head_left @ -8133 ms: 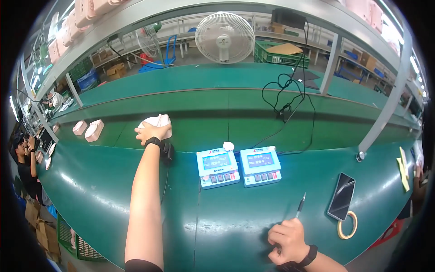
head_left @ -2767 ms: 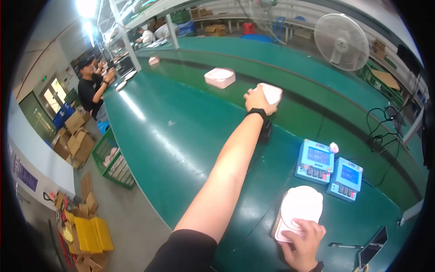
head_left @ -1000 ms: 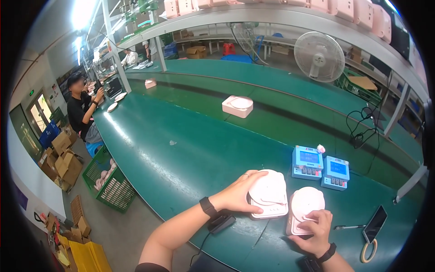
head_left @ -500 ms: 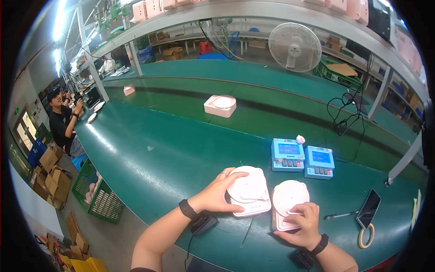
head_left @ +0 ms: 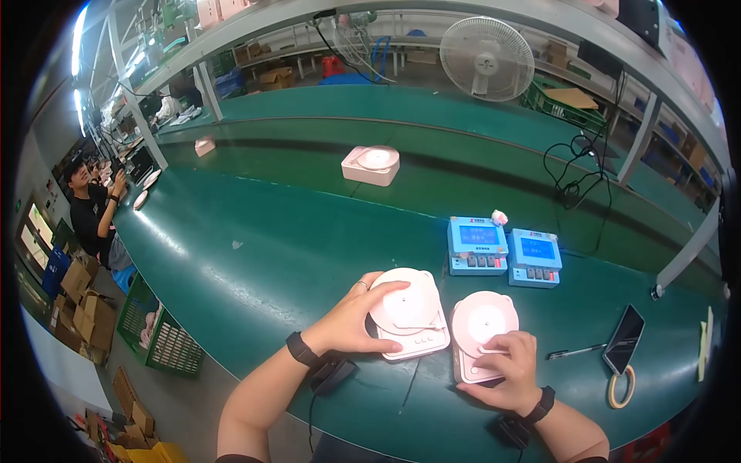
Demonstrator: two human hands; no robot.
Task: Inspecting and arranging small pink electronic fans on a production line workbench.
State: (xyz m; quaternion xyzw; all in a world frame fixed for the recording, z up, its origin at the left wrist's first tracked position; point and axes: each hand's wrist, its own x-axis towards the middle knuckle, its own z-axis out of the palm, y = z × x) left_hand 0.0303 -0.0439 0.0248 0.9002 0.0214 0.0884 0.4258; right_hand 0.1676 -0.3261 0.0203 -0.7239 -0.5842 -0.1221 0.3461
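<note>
Two pale pink devices shaped like small record players rest side by side on the green bench, each with a round disc on top. My left hand (head_left: 349, 324) grips the left record-player-shaped device (head_left: 417, 302), thumb near its front buttons and fingers over the disc. Around the front of the right record-player-shaped device (head_left: 480, 315) my right hand (head_left: 513, 374) is closed, fingertips by the arm and a knob, thumb low on its side. Just behind them stand a blue tester box (head_left: 477, 245) and a second blue tester box (head_left: 534, 258), both with lit screens.
Another pink player (head_left: 371, 166) sits on the green belt. To the right lie a pen (head_left: 575, 352), a phone (head_left: 624, 339) and a tape roll (head_left: 620, 387). Black cables (head_left: 575, 174) hang near the fan (head_left: 486, 60). A person (head_left: 93, 202) is at the far left.
The whole view has shifted a little, so the bench things sit higher and further left. Both hands keep their hold on the two players, with little change in finger position.
</note>
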